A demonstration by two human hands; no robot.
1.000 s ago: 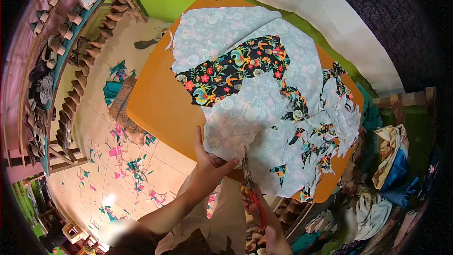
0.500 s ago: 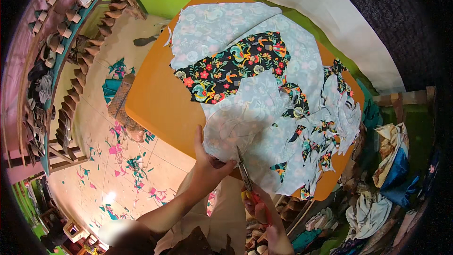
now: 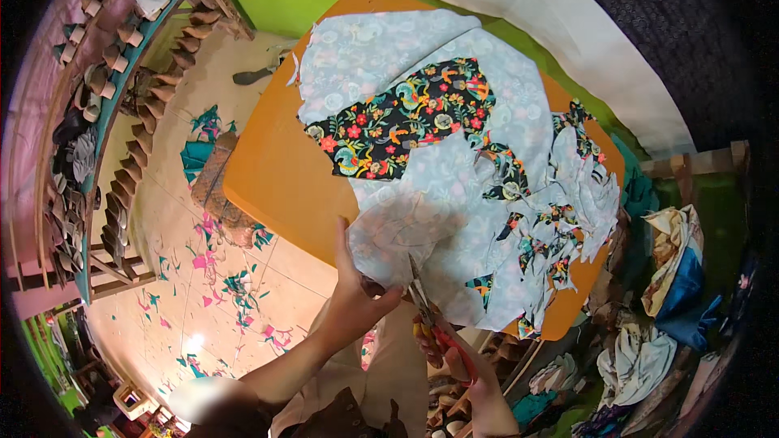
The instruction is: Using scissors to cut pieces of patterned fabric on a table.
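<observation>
A tiled floor (image 3: 162,276) strewn with cloth scraps filled the lower left of the frame, shelves (image 3: 81,113) curving along the left edge. An orange table (image 3: 276,186) sat at centre. On it lay pale floral fabric (image 3: 454,195), one piece showing its black flowered side. At lower centre the left hand (image 3: 353,300) pinched the fabric's near edge; the right hand (image 3: 475,381) gripped red-handled scissors (image 3: 430,324), blades in the cloth.

The scene is seen from a single head-worn fisheye view, aimed steeply down from above. The orange table (image 3: 276,186) is taken in whole at the centre, at arm's length, with the floor (image 3: 162,276) far below on the left. Straight edges are bent near the rim. No second view is given.
</observation>
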